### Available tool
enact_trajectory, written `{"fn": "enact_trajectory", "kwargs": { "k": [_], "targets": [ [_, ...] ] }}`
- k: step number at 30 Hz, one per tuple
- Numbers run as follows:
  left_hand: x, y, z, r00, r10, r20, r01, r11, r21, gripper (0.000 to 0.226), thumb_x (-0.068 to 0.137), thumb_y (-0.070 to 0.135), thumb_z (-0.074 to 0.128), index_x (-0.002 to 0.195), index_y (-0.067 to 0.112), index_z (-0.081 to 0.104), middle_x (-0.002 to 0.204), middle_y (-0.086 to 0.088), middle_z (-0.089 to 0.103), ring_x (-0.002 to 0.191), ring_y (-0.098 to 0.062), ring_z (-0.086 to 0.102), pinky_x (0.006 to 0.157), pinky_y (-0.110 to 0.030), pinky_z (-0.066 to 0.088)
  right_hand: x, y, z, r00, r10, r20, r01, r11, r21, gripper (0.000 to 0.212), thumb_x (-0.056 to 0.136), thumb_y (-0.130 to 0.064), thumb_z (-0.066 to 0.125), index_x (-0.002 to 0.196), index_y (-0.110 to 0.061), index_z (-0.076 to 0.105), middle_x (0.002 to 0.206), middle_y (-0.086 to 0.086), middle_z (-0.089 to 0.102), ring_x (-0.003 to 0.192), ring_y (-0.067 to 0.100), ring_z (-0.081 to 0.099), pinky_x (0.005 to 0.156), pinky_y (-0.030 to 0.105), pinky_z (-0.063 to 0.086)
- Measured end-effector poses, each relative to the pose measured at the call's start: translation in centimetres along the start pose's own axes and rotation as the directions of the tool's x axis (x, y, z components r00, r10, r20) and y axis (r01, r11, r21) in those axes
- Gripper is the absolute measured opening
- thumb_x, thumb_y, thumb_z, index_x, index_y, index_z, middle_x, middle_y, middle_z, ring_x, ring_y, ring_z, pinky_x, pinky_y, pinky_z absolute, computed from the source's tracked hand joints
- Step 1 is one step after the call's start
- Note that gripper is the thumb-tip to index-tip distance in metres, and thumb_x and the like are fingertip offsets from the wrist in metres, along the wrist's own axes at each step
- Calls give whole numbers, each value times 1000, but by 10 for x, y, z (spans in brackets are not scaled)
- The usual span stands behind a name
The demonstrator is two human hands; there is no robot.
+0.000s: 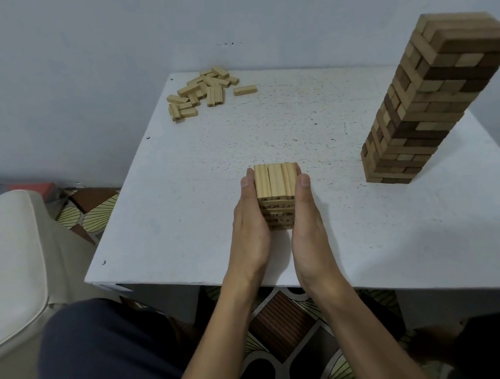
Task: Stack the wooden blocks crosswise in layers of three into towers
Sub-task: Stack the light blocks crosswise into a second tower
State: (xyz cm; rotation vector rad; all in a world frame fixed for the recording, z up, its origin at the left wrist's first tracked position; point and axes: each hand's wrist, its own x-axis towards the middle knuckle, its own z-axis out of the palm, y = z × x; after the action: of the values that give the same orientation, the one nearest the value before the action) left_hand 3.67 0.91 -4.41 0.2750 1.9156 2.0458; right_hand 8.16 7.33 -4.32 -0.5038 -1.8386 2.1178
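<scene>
A short tower of pale wooden blocks (277, 183) stands near the middle of the white table (358, 232), several crosswise layers high. My left hand (249, 230) presses flat against its left side and my right hand (307, 229) presses flat against its right side, fingers straight. A pile of loose pale blocks (199, 93) lies at the table's far left corner, with one block (244, 90) lying apart to its right. A tall finished tower of mixed light and dark blocks (430, 104) stands at the right.
A pale wall rises just behind the table. A cream cushioned seat (1, 276) stands to the left. My dark-trousered knee (105, 358) is below the table's front edge, over a patterned floor (292, 341).
</scene>
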Motion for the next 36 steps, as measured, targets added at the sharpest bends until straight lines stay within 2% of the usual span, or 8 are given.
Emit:
{"fn": "enact_trajectory", "kwargs": {
  "k": [10, 14, 17, 24, 27, 30, 34, 36],
  "targets": [
    [1, -1, -4, 1000, -11, -21, 12, 999, 48, 80, 93, 71, 15, 151, 23, 40, 152, 3, 47, 141, -6, 40, 121, -38, 28, 1, -2, -3, 1000, 17, -21, -17, 1000, -15, 98, 76, -91, 28, 156, -35, 24, 160, -11, 31, 146, 3, 28, 122, 41, 25],
    [4, 0, -14, 997, -16, -78, 17, 1000, 10, 85, 90, 77, 19, 156, 25, 26, 159, 9, 35, 145, -2, 31, 124, -37, 20, -3, -6, -12, 998, 25, -57, -26, 999, -25, 87, 81, -84, 24, 156, -40, 20, 161, -20, 25, 145, -6, 24, 124, 38, 19],
    [7, 4, -26, 992, 0, -127, 4, 1000, 28, 80, 92, 75, 20, 156, 28, 27, 155, 13, 40, 141, 0, 35, 123, -36, 21, -3, -9, -24, 997, 5, -79, -9, 998, -54, 84, 80, -85, 24, 154, -44, 24, 159, -23, 28, 144, -6, 24, 125, 39, 16],
    [29, 26, -58, 978, 161, -129, -125, 961, 247, 39, 106, 39, 40, 139, 25, 54, 127, 14, 64, 116, 5, 58, 104, -27, 45, 28, -47, -47, 997, -73, -39, 68, 989, -129, 62, 96, -68, 24, 135, -31, 55, 128, -7, 66, 120, 4, 60, 113, 39, 40],
    [54, 38, -70, 963, 244, -115, -188, 912, 365, 27, 104, 29, 49, 127, 26, 63, 120, 12, 67, 111, 1, 61, 97, -21, 48, 58, -73, -48, 997, -82, 2, 80, 975, -207, 45, 105, -49, 30, 123, -26, 64, 112, -3, 73, 104, 9, 69, 103, 39, 50],
    [86, 48, -79, 950, 296, -105, -209, 844, 493, 27, 101, 26, 54, 125, 22, 66, 119, 12, 67, 104, 9, 59, 88, -8, 44, 95, -90, -44, 992, -106, 70, 124, 927, -353, 31, 107, -33, 38, 119, -24, 65, 108, -5, 72, 97, 10, 69, 97, 36, 54],
    [135, 52, -85, 944, 319, -89, -186, 734, 654, 29, 98, 26, 59, 125, 20, 66, 121, 8, 67, 99, 0, 61, 87, -15, 46, 154, -94, -28, 975, -193, 113, 224, 819, -529, 24, 103, -25, 48, 118, -23, 67, 110, -4, 70, 96, 11, 67, 91, 30, 53],
    [159, 51, -84, 938, 334, -91, -168, 669, 724, 30, 96, 29, 61, 125, 21, 66, 120, 7, 67, 102, -8, 63, 91, -29, 51, 184, -87, -19, 963, -226, 147, 267, 734, -625, 24, 102, -22, 51, 119, -20, 68, 116, -3, 68, 99, 10, 64, 86, 15, 47]
  ]
}}
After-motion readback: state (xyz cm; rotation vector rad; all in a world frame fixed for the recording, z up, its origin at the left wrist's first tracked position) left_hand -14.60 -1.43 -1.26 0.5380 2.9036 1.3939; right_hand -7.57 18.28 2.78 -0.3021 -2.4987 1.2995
